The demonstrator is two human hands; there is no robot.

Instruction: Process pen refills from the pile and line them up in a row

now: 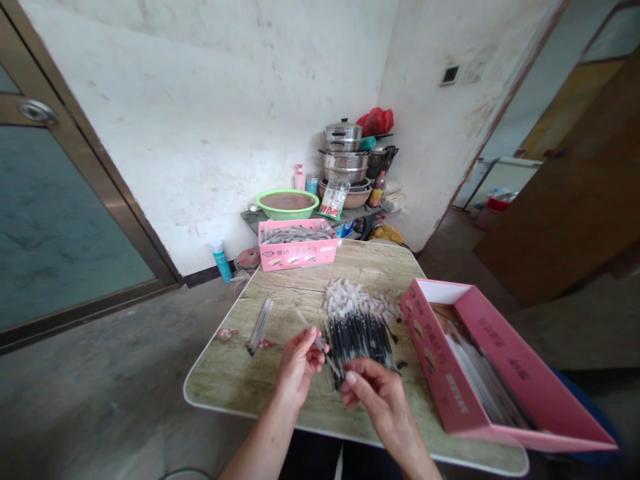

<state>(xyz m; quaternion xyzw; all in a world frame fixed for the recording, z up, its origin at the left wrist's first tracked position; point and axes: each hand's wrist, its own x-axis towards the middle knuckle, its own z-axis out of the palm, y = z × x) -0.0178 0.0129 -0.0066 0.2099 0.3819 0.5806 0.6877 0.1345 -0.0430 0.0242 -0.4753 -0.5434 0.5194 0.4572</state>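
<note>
My left hand (299, 363) pinches a thin clear pen tube (311, 330) that slants up to the left. My right hand (376, 390) is closed next to it, fingertips on the lower end of a black refill by the same tube. Both hands hover over the near edge of a wood-patterned table (235, 373). Just beyond them lies a heap of black pen refills with clear caps (360, 320). A small bundle of finished tubes (260, 325) lies to the left.
A pink box (297, 245) full of tubes stands at the table's far edge. A larger open pink box (475, 373) sits at my right. Pots, a green basin (287, 203) and bottles crowd a low shelf by the wall. A glass door is at the left.
</note>
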